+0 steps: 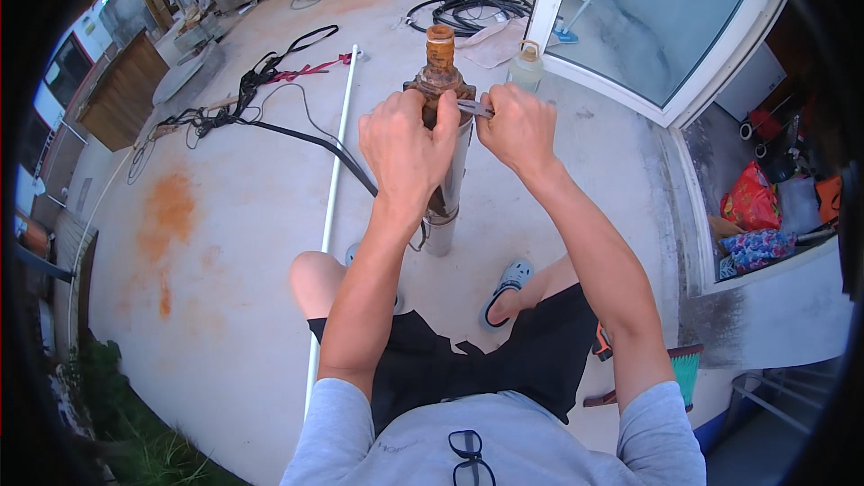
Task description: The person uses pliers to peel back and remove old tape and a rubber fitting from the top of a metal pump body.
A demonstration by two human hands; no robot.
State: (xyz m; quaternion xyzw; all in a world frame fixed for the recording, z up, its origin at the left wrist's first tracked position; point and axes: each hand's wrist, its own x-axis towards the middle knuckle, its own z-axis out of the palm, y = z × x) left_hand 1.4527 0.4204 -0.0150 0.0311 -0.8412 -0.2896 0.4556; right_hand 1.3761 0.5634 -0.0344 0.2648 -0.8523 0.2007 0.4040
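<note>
Between my legs stands a long metal cylinder [439, 238], upright, looking like a submersible pump. Its top is a rusty, orange-brown pipe fitting [440, 52] above a wider, corroded collar [438, 81]. My right hand [517, 124] is closed around a grey metal wrench [473, 108], whose end points left against the side of the pump head. At the collar's left side, my left hand [407, 139] is closed, its thumb beside the wrench's tip. What its fingers grip is hidden behind the hand. A black cable [315, 139] runs from the pump toward the left.
A white pipe [340, 153] lies along the floor at my left. Black straps [256, 81] and a coiled black hose [468, 13] lie farther off. A clear jug [526, 67] stands behind my right hand, near the glass door [666, 27]. A green-bristled broom [686, 373] is at lower right.
</note>
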